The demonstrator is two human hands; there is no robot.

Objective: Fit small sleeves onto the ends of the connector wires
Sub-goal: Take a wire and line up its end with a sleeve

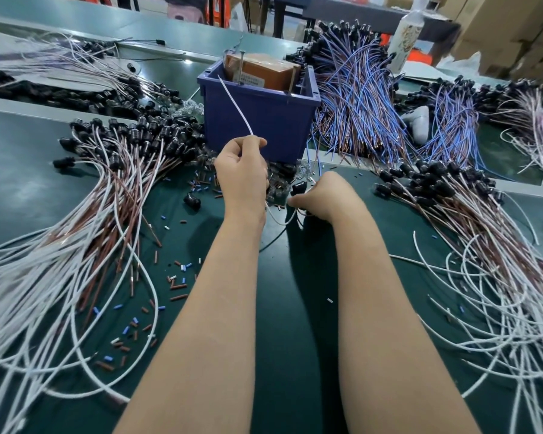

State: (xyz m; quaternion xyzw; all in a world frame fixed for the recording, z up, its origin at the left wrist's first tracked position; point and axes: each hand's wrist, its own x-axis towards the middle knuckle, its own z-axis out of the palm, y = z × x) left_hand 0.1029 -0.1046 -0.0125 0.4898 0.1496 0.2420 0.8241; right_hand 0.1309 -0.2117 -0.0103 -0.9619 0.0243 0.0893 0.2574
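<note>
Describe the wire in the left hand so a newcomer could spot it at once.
Start at the blue bin at mid-table. Just in front of it the left hand pinches one white wire whose free end rises across the bin's front wall. Unlike the bundles lying on the mat, it stands alone in the air.

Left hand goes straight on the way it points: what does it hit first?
Likely the blue bin, right beyond the left hand pinching a white wire; depth unclear.

Left hand (242,170) raised, fingertips pinching white wire (235,101). Right hand (323,197) lower, just beside it, fingers curled round the same wire. Both forearms extended.
</note>
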